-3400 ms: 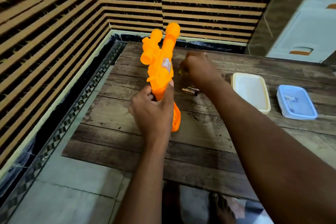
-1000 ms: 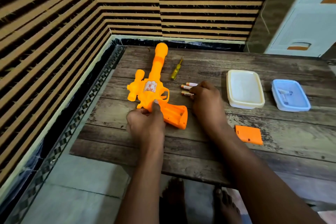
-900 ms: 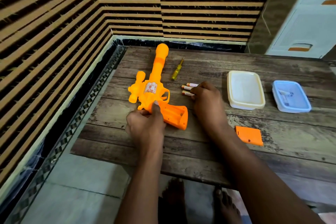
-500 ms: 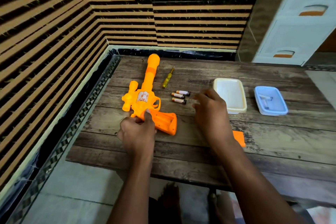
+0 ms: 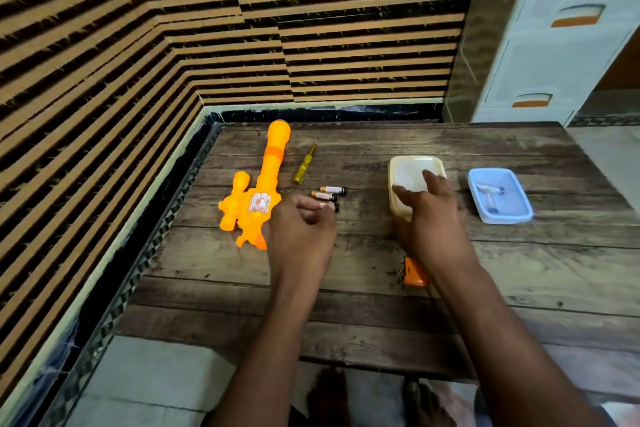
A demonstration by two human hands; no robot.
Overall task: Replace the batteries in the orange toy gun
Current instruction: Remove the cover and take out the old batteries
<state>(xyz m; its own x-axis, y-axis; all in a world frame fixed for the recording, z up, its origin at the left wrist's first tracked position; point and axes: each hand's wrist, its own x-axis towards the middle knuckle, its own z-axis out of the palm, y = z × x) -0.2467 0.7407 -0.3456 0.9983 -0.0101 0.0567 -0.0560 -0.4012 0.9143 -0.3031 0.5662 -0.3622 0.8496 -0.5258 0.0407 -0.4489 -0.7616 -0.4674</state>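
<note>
While the wooden table carries everything, the orange toy gun lies flat just left of the left hand, whose curled fingers pinch one battery. The right hand, fingers spread, rests over the cream container. Two batteries lie just beyond the left-hand pinch.
</note>
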